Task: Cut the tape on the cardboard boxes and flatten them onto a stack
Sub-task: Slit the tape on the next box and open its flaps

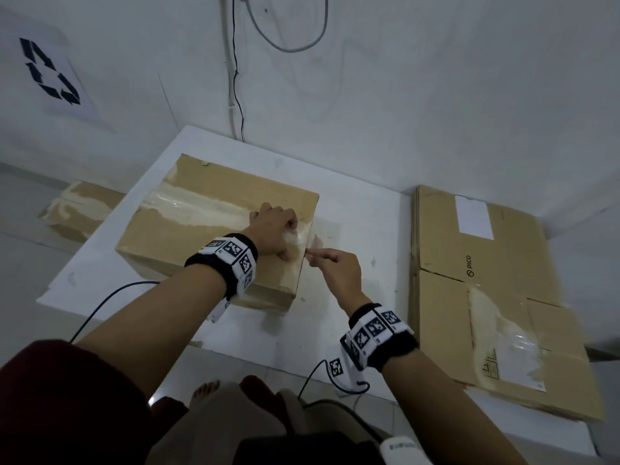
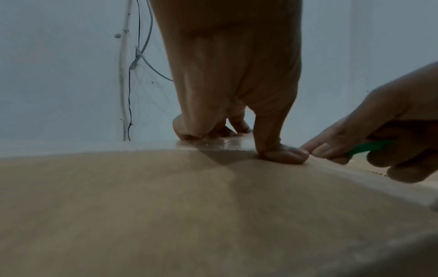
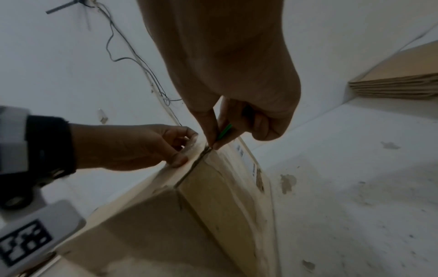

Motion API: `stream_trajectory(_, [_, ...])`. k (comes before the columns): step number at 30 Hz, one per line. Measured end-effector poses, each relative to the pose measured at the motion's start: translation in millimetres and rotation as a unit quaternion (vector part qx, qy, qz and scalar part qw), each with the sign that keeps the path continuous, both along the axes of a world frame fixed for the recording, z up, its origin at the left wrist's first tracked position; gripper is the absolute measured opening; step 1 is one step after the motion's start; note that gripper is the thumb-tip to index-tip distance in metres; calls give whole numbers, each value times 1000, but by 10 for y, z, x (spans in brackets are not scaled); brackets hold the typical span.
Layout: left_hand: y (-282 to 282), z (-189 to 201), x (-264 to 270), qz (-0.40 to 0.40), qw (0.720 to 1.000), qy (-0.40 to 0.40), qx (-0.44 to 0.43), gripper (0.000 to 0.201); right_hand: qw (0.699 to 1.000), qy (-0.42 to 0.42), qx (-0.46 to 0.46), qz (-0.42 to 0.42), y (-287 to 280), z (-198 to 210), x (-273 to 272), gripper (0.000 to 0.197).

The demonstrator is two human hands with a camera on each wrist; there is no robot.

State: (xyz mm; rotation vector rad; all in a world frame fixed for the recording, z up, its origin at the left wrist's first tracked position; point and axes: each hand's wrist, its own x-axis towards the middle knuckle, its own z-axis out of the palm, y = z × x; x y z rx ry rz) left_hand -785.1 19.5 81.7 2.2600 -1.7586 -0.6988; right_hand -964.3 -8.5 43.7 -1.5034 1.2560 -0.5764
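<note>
I have the taped cardboard box (image 1: 218, 229) at the middle of the white table (image 1: 362, 297), my left hand (image 1: 275, 229) pressing it down with fingers curled near its 3 o'clock edge so it won't slide. My right hand (image 1: 335, 266) pinches a green-handled cutter (image 3: 224, 132) between thumb and fingers, its tip at the tape (image 1: 201, 204) on that edge, judged ready to slice. The flattened box stack (image 1: 496, 290) waits at 3 o'clock.

A bare, utilitarian back room set up for sorting packaging waste: plain white walls (image 1: 436, 78) with loose cables (image 1: 235, 78) running down behind a scuffed white tabletop (image 1: 352, 297). A printed recycling sign (image 1: 50, 72) hangs left of the tabletop, and flattened cardboard boxes (image 1: 486, 280) are stacked to its right.
</note>
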Motion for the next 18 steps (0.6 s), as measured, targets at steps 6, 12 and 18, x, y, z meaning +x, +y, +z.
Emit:
stream_trajectory(6, [-74, 346, -4, -3, 988, -53, -142, 53, 996, -48, -15, -70, -205, 55, -48, 17])
stream_trajectory(12, [144, 416, -195, 83, 948, -139, -273, 32, 989, -89, -28, -118, -475, 229, -13, 18])
stream_trajectory(18, [411, 159, -309, 11, 980, -194, -32, 41, 996, -52, -48, -53, -640, 224, 98, 26])
